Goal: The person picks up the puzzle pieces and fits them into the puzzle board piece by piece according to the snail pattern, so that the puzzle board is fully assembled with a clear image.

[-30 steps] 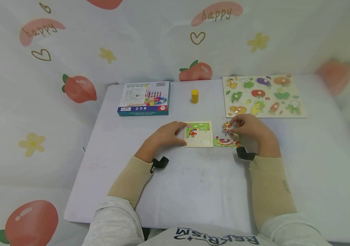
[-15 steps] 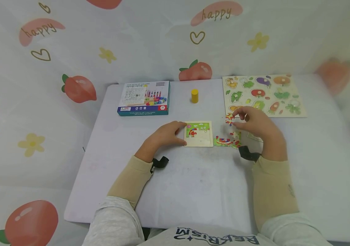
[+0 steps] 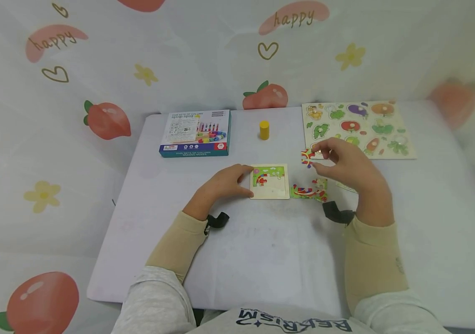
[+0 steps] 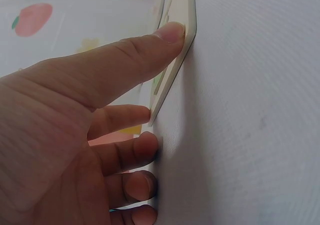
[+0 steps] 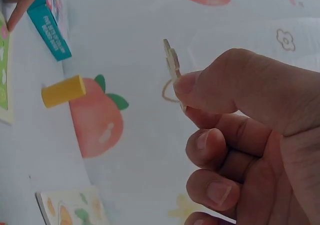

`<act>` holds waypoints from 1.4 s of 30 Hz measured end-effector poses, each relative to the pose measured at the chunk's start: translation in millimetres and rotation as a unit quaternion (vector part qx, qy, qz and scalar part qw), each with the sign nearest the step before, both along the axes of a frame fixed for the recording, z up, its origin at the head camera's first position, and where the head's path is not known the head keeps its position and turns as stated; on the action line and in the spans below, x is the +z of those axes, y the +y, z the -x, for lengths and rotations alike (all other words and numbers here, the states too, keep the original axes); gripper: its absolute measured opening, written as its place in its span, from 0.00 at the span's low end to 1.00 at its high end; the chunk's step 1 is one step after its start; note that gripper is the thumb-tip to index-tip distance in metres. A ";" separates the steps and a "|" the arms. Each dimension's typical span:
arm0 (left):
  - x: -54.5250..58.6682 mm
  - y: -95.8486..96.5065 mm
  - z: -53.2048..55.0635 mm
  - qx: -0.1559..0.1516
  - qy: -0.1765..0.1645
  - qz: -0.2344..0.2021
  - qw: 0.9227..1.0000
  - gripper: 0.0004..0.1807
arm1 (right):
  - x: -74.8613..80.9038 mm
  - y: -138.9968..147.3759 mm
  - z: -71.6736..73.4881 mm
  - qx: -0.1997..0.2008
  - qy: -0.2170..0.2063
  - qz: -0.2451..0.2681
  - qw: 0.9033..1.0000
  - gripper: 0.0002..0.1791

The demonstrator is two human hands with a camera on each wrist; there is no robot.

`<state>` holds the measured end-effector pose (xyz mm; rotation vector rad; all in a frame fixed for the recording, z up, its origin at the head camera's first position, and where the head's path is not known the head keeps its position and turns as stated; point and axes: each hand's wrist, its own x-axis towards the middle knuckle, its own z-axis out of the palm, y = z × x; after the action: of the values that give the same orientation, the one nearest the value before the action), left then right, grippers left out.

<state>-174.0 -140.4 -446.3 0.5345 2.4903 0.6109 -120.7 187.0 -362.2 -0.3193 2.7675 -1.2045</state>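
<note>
A small square puzzle board [image 3: 276, 189] lies on the table with several picture pieces fitted along its top and left. My left hand [image 3: 228, 182] steadies it from the left: in the left wrist view the thumb [image 4: 170, 33] and index finger touch its edges, the other fingers loosely bent. My right hand [image 3: 348, 168] pinches a red, white and yellow puzzle piece [image 3: 306, 158] between thumb and index finger, raised above the table. Edge-on in the right wrist view, that wooden piece [image 5: 171, 62] looks thin. Several loose puzzle pieces [image 3: 304, 192] lie right of the board.
Behind are a teal-edged box [image 3: 195, 134], a yellow cylinder [image 3: 264, 131] and a vegetable peg board [image 3: 360, 123]; the right hand partly covers the peg board in the head view. A pale flat object [image 3: 346, 187] lies partly behind the right wrist.
My right hand has lifted the puzzle piece up and away from the loose pieces, then shifted it slightly left. My left hand and the puzzle board have stayed in place.
</note>
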 end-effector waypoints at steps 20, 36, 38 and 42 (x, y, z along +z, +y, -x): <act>3.3 0.6 -0.2 0.002 -0.008 0.002 1.000 0.47 | -10.3 -44.7 4.9 0.086 0.067 -0.001 0.994 0.14; 2.6 0.0 0.6 0.001 -0.009 0.005 1.000 0.46 | -49.8 -68.2 25.2 0.097 -0.060 -0.028 0.993 0.17; 3.0 -0.1 0.7 -0.001 -0.009 0.004 1.000 0.46 | -55.7 -70.5 27.5 0.096 -0.068 -0.034 0.992 0.17; 3.4 -0.4 0.7 -0.003 -0.007 -0.001 1.000 0.46 | -65.8 -74.6 31.5 0.096 -0.078 -0.042 0.991 0.16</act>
<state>-174.7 -140.8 -442.9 0.5376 2.4736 0.6129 -152.2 112.5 -427.9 -0.4509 2.5769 -1.0199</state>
